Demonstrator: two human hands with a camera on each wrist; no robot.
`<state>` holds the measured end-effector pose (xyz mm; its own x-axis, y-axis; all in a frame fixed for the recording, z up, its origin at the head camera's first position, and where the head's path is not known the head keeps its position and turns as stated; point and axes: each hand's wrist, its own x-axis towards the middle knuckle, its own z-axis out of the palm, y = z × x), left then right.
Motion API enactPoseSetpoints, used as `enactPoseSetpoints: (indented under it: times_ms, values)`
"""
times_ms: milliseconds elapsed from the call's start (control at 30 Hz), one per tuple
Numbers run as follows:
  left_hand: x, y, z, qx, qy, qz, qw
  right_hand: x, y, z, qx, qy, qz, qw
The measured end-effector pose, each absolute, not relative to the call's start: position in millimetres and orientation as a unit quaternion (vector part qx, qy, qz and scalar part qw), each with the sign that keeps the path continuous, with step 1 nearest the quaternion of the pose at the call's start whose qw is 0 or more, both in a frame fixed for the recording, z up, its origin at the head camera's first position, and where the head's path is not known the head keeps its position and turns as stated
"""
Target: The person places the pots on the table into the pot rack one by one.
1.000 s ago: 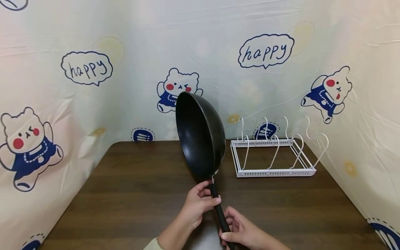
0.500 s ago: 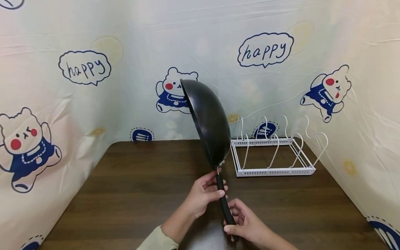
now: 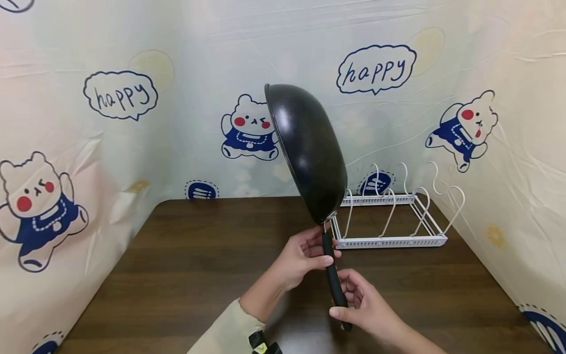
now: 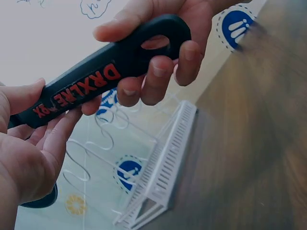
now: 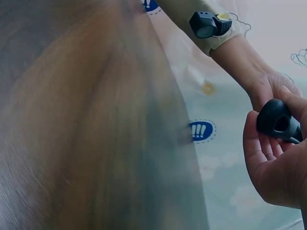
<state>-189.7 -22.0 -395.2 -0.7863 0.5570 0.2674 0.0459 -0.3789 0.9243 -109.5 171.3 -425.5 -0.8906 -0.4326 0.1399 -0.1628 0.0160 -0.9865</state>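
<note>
A black wok (image 3: pixel 307 147) is held up over the table, its bowl uppermost and its hollow side facing left. My left hand (image 3: pixel 305 258) grips the upper part of its black handle (image 3: pixel 334 287), close under the bowl. Lower down, my right hand (image 3: pixel 367 302) holds the handle's end between thumb and fingers. In the left wrist view red lettering shows along the handle (image 4: pixel 76 91), and a hanging hole is at its end by the right hand (image 4: pixel 163 57). The right wrist view shows the handle's tip (image 5: pixel 276 117) within the right hand (image 5: pixel 276 177).
On the table's (image 3: pixel 199 275) back right stands a white rack (image 3: pixel 391 242) with several curved wire hooks. The wok's lower edge overlaps its left corner in the head view. A printed cloth (image 3: pixel 185 123) hangs behind. A small black device (image 5: pixel 208 25) sits on the left sleeve.
Both hands have raised the wok and carried it right, toward the rack. It has turned, so its outer side now shows where its hollow side showed before.
</note>
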Motion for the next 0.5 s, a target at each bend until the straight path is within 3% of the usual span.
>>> enactPoseSetpoints:
  times_ms: [500]
  values:
    - [-207, 9, -376, 0.375, 0.505, 0.759, 0.169, -104, 187, -414, -0.186, 0.794, -0.575, -0.070]
